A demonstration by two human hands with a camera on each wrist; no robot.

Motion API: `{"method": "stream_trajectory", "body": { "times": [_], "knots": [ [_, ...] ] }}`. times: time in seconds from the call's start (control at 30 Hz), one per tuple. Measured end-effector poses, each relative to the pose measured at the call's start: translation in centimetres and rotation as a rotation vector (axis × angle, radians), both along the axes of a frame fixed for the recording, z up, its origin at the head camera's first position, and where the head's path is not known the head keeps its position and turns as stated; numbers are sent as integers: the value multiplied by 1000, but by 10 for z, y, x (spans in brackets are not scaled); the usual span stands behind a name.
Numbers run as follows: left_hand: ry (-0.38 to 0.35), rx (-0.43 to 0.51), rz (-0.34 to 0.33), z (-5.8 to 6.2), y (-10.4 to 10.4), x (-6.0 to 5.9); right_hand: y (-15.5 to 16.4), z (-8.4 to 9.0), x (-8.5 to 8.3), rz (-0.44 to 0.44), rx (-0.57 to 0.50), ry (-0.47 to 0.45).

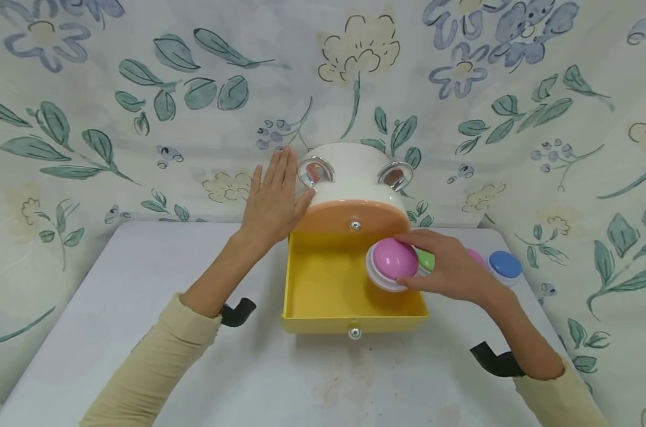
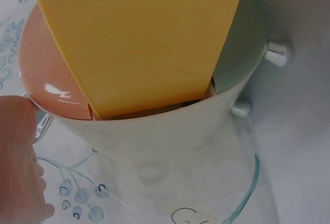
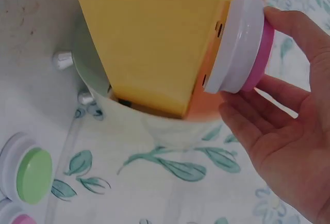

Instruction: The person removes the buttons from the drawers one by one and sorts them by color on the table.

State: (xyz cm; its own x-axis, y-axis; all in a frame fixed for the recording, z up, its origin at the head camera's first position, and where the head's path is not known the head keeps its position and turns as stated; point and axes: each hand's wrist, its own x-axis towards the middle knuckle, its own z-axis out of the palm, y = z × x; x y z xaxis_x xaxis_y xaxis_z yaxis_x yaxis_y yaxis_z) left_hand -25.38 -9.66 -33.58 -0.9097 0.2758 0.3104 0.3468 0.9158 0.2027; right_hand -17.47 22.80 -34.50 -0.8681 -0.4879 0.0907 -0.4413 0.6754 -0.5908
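Observation:
A white round cabinet (image 1: 355, 172) stands at the back of the table, its orange top drawer (image 1: 355, 214) closed. Its yellow drawer (image 1: 355, 323) is pulled out toward me and its floor is bare. My left hand (image 1: 272, 201) lies flat, fingers straight, against the cabinet's left side, seen at the edge of the left wrist view as the left hand (image 2: 18, 162). My right hand (image 1: 441, 267) holds a pink domed puck (image 1: 392, 263) with a white base over the drawer's right wall. In the right wrist view the right hand's fingers (image 3: 278, 146) curl round the pink puck (image 3: 242, 43) beside the yellow drawer (image 3: 149, 43).
A green puck (image 1: 426, 260), another pink puck (image 1: 475, 255) and a blue puck (image 1: 505, 265) sit on the table right of the drawer. Flowered cloth covers the wall behind and both sides. The white table (image 1: 141, 332) stretches out left and in front of the cabinet.

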Motion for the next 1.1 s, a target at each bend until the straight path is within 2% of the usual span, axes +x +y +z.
{"method": "stream_trajectory", "body": {
  "times": [0.13,0.3,0.47,0.77,0.97,1.1],
  "knots": [
    [-2,5,1,0,0,0,13,6,4,-30,-20,51],
    [5,7,-3,-1,1,-1,34,5,4,-53,-56,121],
    [11,5,-5,-1,1,-1,57,3,10,-130,-26,139],
    [7,10,-10,0,2,0,104,-15,24,-266,25,90],
    [4,8,-4,0,1,0,131,-35,29,-354,50,-6],
    [5,6,-4,0,1,0,146,-56,26,-396,55,-83]
  ]
}}
